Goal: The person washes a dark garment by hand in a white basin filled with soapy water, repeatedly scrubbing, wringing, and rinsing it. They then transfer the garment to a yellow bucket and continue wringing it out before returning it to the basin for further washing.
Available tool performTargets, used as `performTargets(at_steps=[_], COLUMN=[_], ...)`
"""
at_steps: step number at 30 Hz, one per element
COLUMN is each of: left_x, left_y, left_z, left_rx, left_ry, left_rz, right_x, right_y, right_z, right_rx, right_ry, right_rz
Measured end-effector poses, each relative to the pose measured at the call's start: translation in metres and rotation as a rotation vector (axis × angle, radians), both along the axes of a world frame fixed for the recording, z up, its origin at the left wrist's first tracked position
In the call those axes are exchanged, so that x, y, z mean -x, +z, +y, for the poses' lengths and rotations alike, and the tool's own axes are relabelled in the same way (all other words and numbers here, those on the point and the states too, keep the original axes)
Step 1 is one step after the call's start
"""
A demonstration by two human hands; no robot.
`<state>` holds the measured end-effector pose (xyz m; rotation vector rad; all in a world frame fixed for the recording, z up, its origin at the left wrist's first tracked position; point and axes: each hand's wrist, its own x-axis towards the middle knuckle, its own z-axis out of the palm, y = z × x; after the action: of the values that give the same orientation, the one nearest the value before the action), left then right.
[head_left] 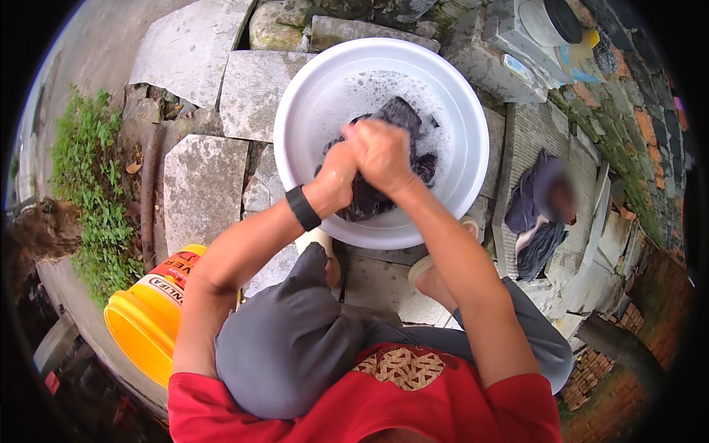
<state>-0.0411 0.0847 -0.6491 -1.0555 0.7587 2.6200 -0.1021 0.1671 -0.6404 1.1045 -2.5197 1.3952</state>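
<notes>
A large white basin point(473, 148) stands between my feet, with foamy water point(347, 92) in it. Dark wet cloth point(402, 114) lies bunched in the water, and parts of it rise above the surface. Over the basin's middle my left hand point(336, 176), a black band on its wrist, is closed and pressed against my right hand point(380, 151). My right hand is closed too, its fingers slightly blurred. Both grip the dark cloth, which hangs below them; the exact fold between the fingers is hidden.
To my left a yellow bucket point(136, 328) leans by my leg, near green plants point(92, 184). On a ribbed stone slab point(539, 140) at right lie dark garments point(543, 247). A pale bucket point(533, 22) and a small blue-and-white packet point(517, 68) rest on a concrete ledge.
</notes>
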Motion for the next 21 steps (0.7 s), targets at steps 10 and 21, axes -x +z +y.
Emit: performTargets(at_steps=[10,21], left_x=[0.030,0.077], left_y=[0.015,-0.081], left_z=[-0.009,-0.052], left_rx=[0.170,1.828], left_ry=[-0.072,-0.893], left_rz=[-0.167,0.226], right_x=[0.036,0.104], right_y=[-0.022,-0.104], right_z=[0.013,0.026], right_rx=[-0.068,-0.535], right_ry=[-0.075,-0.121], right_rz=[-0.035,-0.353])
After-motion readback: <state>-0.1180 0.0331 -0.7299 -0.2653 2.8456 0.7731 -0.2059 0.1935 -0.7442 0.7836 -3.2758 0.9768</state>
